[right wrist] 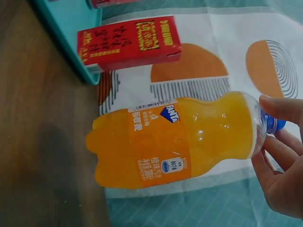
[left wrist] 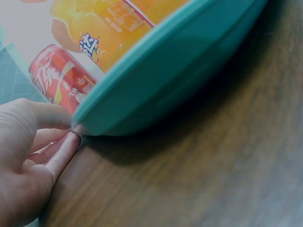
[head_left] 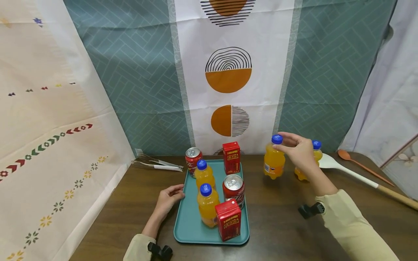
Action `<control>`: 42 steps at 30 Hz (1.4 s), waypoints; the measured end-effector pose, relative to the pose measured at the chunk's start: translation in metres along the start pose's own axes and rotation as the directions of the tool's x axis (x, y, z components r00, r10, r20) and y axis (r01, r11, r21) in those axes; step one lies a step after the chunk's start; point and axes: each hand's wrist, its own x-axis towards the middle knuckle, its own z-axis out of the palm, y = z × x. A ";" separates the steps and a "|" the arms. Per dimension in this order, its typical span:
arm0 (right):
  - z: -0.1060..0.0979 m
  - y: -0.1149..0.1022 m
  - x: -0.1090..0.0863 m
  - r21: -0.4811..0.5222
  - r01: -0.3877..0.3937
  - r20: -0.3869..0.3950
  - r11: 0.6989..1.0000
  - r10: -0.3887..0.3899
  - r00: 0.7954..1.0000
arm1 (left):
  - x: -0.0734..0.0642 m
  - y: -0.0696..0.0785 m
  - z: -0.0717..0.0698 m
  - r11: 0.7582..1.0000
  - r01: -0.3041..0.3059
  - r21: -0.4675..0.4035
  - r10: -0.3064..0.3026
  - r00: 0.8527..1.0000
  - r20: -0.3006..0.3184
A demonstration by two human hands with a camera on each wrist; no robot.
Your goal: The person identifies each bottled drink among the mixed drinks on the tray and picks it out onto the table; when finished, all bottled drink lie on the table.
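Observation:
My right hand holds an orange soda bottle by the neck, just under its blue cap. The bottle is upright, right of the tray, and the right wrist view shows its base raised off the wood. At the tray's left edge, my left hand pinches the rim between thumb and fingers. The teal tray carries two more orange soda bottles, two red soda cans and two red drink cartons. In the left wrist view, the rim meets the fingertips.
Another orange soda bottle stands behind my right hand, partly hidden. Beyond it lie a white spatula with a wooden handle and an orange spoon. Two whisks lie left of the tray. Patterned cloth hangs along the back.

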 end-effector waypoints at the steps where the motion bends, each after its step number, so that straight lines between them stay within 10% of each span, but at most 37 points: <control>1: 0.000 0.004 0.000 -0.007 -0.006 -0.003 1.000 0.006 1.000 | -0.001 0.000 0.000 1.000 -0.004 0.001 0.004 1.000 0.002; 42: 0.011 0.059 0.004 -0.070 0.004 -0.139 0.998 -0.014 0.990 | 0.000 0.000 -0.002 1.000 -0.002 0.002 0.002 1.000 0.005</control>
